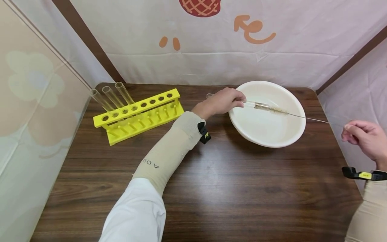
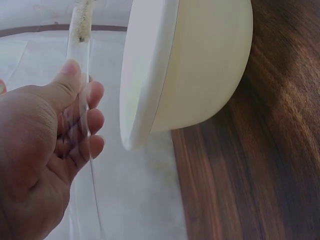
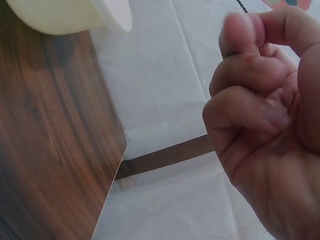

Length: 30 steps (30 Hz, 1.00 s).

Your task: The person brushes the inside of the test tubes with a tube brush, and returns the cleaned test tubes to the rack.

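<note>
My left hand grips a clear glass test tube above the left rim of a white basin. In the left wrist view the thumb and curled fingers of that hand wrap the tube. A test tube brush with pale bristles lies partly inside the tube's mouth, its bristles also showing outside. Its thin twisted wire runs right, past the basin's rim, to my right hand. There, in the right wrist view, thumb and forefinger pinch the wire end, and the other fingers are curled.
On the left of the brown wooden table stands a yellow test tube rack with pegs along its base. Three clear test tubes lean in its left holes. Printed fabric walls border the table at the back and sides.
</note>
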### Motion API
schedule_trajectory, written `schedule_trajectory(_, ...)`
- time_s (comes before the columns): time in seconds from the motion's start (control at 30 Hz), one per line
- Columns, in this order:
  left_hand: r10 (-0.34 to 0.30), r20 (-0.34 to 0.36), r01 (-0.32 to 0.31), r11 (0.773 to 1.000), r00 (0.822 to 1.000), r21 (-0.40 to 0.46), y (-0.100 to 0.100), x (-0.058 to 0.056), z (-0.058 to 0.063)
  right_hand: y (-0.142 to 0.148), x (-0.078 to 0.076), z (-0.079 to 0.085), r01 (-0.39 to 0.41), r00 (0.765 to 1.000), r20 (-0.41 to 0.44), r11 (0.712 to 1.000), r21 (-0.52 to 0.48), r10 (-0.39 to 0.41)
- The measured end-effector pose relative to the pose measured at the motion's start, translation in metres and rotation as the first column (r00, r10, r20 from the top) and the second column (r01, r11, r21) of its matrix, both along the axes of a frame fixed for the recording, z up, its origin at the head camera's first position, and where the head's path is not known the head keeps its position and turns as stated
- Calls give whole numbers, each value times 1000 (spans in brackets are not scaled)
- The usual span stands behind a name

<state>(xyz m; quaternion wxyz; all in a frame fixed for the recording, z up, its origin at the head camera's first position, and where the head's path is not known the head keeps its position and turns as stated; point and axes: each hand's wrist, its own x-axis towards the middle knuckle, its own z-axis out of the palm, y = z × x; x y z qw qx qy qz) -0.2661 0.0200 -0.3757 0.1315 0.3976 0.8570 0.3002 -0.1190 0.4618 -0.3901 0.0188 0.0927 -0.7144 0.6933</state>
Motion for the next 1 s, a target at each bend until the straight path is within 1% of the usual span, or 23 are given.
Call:
schedule_trajectory(0.07, -7, -5, 7, 1000, 1000, -3, -1, 0, 0, 0, -2, 0, 17, 1000, -22, 998, 64, -15)
schedule_trajectory(0.13, -11, -7, 10, 1000, 1000, -12, -1, -1, -1, -1, -4, -1, 33, 998, -62, 991, 131, -25)
schedule_trajectory(0.2, -15, -9, 15, 1000, 1000, -25, -1, -1, -2, -4, -6, -2, 56, 994, -104, 987, 153, -40)
schedule_trajectory(0.27, -20, -9, 20, 999, 1000, -28, -1, -1, -3, -6, -7, -4, 82, 988, -138, 990, 116, -66)
schedule_trajectory(0.37, -30, -9, 30, 999, 1000, -20, 0, -2, -4, -11, -7, -5, 151, 976, -164, 988, 24, -145)
schedule_trajectory(0.47, -39, -4, 38, 999, 999, -8, 1, -1, -4, -15, -7, -7, 225, 956, -182, 974, -38, -228)
schedule_trajectory(0.57, -48, 2, 48, 999, 999, 0, 1, -1, -4, -19, -6, -9, 303, 927, -210, 951, -69, -310)
schedule_trajectory(0.67, -50, 4, 50, 999, 999, -1, 1, 0, -4, -20, -8, -12, 389, 890, -234, 920, -54, -391)
schedule_trajectory(0.7, -50, 2, 50, 999, 999, -3, 1, 0, -4, -21, -8, -13, 422, 876, -244, 906, -32, -416)
schedule_trajectory(0.77, -52, 3, 52, 999, 999, -4, 0, 0, -3, -20, -8, -14, 490, 845, -270, 870, 49, -461)
schedule_trajectory(0.8, -55, 2, 55, 998, 998, -4, 0, 0, -3, -20, -8, -15, 517, 832, -286, 851, 88, -476)
schedule_trajectory(0.83, -56, 4, 56, 998, 998, -2, 0, 0, -3, -20, -8, -15, 534, 822, -297, 839, 103, -486)
schedule_trajectory(0.9, -56, 6, 56, 998, 998, -6, 0, 0, -2, -20, -8, -15, 587, 794, -340, 781, 212, -505)
schedule_trajectory(0.93, -54, 9, 54, 998, 999, -9, 0, 0, -2, -20, -7, -14, 605, 783, -357, 755, 252, -509)
schedule_trajectory(1.0, -48, 13, 49, 999, 999, -22, 0, 0, -3, -22, -6, -13, 628, 768, -380, 721, 292, -515)
